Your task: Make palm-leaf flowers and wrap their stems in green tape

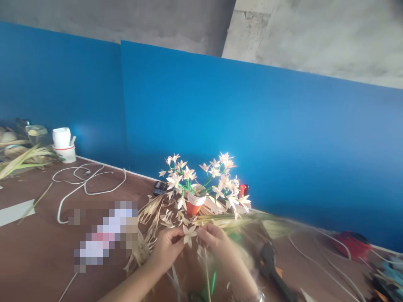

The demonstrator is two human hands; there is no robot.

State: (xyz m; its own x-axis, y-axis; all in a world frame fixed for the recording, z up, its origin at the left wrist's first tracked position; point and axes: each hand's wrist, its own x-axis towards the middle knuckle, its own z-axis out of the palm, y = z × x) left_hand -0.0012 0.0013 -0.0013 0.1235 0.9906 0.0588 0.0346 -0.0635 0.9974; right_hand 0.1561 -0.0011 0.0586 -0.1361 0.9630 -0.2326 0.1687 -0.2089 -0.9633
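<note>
Between my two hands is a small cream flower [189, 235] with pointed petals, which looks cut from dried husk. My left hand [168, 247] is closed, thumb and finger pinching the flower's left side. My right hand [215, 239] is also closed, with its fingertips together at the right petal. Just beyond my hands stands an orange-and-white paper cup [195, 204] holding several similar cream flowers [225, 182] on green stems. Dried husk pieces [153, 212] lie around the cup and beside my left hand.
A black tool [274, 270] lies right of my right forearm. White cable [85, 182] loops across the table [31, 251] at left, near a blurred-out strip [105, 237]. White cups [64, 152] and green husks [22, 161] stand farther left. A blue partition [204, 113] borders the back.
</note>
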